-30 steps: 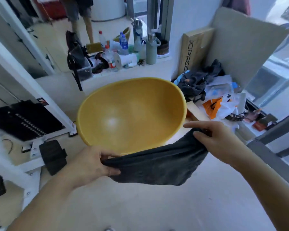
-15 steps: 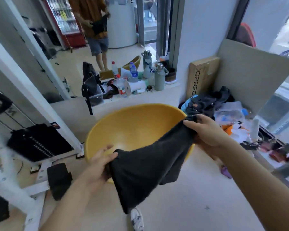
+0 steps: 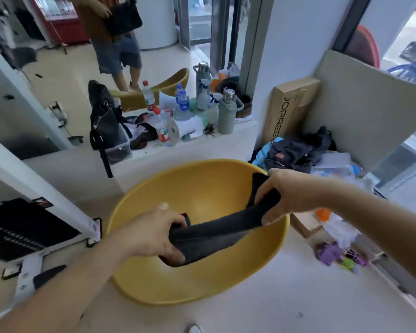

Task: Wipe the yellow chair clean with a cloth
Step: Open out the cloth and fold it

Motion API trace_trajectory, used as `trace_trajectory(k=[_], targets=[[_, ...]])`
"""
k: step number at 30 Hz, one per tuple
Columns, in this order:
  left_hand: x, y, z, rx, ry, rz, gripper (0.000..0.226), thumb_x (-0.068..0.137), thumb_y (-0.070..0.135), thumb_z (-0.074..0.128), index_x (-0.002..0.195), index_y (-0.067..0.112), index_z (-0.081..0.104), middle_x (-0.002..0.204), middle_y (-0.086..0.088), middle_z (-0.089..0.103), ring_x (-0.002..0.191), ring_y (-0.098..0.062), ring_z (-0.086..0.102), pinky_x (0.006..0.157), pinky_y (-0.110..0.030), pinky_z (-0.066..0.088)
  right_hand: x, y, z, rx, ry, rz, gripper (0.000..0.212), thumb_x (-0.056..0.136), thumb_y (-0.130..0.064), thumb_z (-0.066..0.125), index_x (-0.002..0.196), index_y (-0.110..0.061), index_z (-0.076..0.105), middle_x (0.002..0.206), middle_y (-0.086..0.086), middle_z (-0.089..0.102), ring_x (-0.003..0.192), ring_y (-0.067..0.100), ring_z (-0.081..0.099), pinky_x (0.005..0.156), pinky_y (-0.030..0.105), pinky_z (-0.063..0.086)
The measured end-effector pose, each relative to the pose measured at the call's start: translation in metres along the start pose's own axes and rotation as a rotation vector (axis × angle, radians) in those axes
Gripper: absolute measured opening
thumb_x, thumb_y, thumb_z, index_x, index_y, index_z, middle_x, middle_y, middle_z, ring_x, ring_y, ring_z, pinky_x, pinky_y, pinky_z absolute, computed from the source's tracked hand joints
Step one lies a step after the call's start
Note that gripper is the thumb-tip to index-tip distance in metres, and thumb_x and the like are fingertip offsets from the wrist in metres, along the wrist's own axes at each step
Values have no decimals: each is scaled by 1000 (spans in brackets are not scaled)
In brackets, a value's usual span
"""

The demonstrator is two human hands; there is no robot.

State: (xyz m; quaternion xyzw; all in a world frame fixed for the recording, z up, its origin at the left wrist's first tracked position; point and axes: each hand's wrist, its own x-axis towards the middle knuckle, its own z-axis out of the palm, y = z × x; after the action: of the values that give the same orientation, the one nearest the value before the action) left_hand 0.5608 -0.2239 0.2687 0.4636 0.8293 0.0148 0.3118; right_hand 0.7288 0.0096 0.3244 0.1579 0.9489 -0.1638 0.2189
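— Where is the cloth (image 3: 216,233) against our fingers?

— We have it stretched between both hands, above the hollow of the yellow chair (image 3: 202,195). Our left hand (image 3: 151,233) grips the near end over the chair's front left. The thumb lies on top and the other fingers (image 3: 175,254) are curled under the bunched fabric.

— And our right hand (image 3: 291,193)?

— It holds the far end by the chair's right rim. The thumb (image 3: 271,217) is under the dark band and the other fingers are folded over it, so a short flap sticks up past our knuckles. Neither hand is loose. Both are closed round the cloth.

— Does the cloth touch the chair?

— We cannot tell. It sags toward the seat near our left hand, but the contact is hidden.

— What sits around the chair?

— The chair stands on the pale floor. Beyond its far rim a green flask (image 3: 227,114) stands among plastic bottles. A pile of dark clothes (image 3: 298,150) lies just past the right rim. Behind that pile, a cardboard box (image 3: 288,109) leans upright.
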Motion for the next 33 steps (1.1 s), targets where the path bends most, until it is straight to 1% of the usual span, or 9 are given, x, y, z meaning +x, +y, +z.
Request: trace_trajectory(k=[5, 8, 12, 15, 18, 21, 24, 28, 33], targets=[[48, -49, -32, -201, 154, 46, 13, 78, 46, 70, 79, 33, 69, 115, 21, 45, 107, -5, 40, 91, -28, 39, 50, 27, -28, -24, -70, 6, 30, 77, -43, 75, 105, -39, 65, 104, -17, 46, 93, 7, 50, 73, 16, 42], [71, -63, -48, -637, 178, 4, 19, 83, 33, 68, 91, 17, 73, 104, 1, 67, 96, -12, 61, 80, -28, 50, 85, 58, -31, 80, 20, 0, 8, 86, -42, 65, 94, -39, 65, 119, -14, 46, 108, 11, 47, 90, 27, 43], [116, -53, -46, -981, 434, -214, 31, 90, 34, 60, 99, 4, 62, 84, -19, 62, 68, -31, 56, 53, -32, 40, 136, 76, -27, 828, 109, 71, 14, 94, -28, 58, 94, -23, 72, 95, 13, 71, 89, 32, 67, 82, 48, 57], [153, -30, -46, -1188, 673, -394, 24, 91, 32, 58, 100, 9, 57, 87, -11, 62, 70, -22, 56, 55, -33, 42, 177, 65, -18, 1317, 87, 167, 15, 97, -24, 55, 100, -16, 68, 104, 15, 71, 94, 30, 69, 77, 48, 59], [185, -10, -44, -1141, 695, -262, 20, 84, 42, 63, 94, 25, 58, 89, -1, 64, 80, -21, 60, 68, -38, 50, 223, 41, -12, 1587, -39, 159, 27, 99, -30, 51, 108, -9, 66, 106, 17, 72, 97, 32, 70, 85, 49, 56], [210, -11, -29, -721, 516, -177, 61, 69, 50, 74, 123, 35, 51, 114, 10, 49, 105, -11, 49, 90, -28, 44, 264, 20, -12, 1625, -115, 139, 34, 99, -34, 48, 116, -8, 63, 107, 16, 72, 100, 30, 70, 95, 51, 51], [228, -39, -23, -490, 720, -223, 67, 71, 35, 77, 129, 31, 45, 119, 13, 42, 105, -7, 46, 86, -22, 43, 300, 12, -10, 1701, -228, 105, 35, 99, -23, 40, 122, -6, 60, 111, 18, 70, 104, 30, 68, 98, 50, 49], [253, -108, -47, -775, 804, -210, 32, 84, 11, 60, 106, 34, 54, 94, 15, 63, 86, -2, 58, 74, -25, 50, 358, 7, -4, 1458, -86, 40, 27, 95, -11, 53, 114, -25, 65, 116, 4, 69, 102, 17, 67, 84, 34, 53], [322, -217, -77, -1099, 756, -124, 37, 85, 4, 51, 103, 36, 53, 93, 16, 65, 92, -2, 60, 84, -30, 48, 470, -23, 19, 1386, -39, 80, 59, 79, -26, 77, 127, -40, 46, 104, 0, 66, 73, 16, 58, 58, 29, 42]])
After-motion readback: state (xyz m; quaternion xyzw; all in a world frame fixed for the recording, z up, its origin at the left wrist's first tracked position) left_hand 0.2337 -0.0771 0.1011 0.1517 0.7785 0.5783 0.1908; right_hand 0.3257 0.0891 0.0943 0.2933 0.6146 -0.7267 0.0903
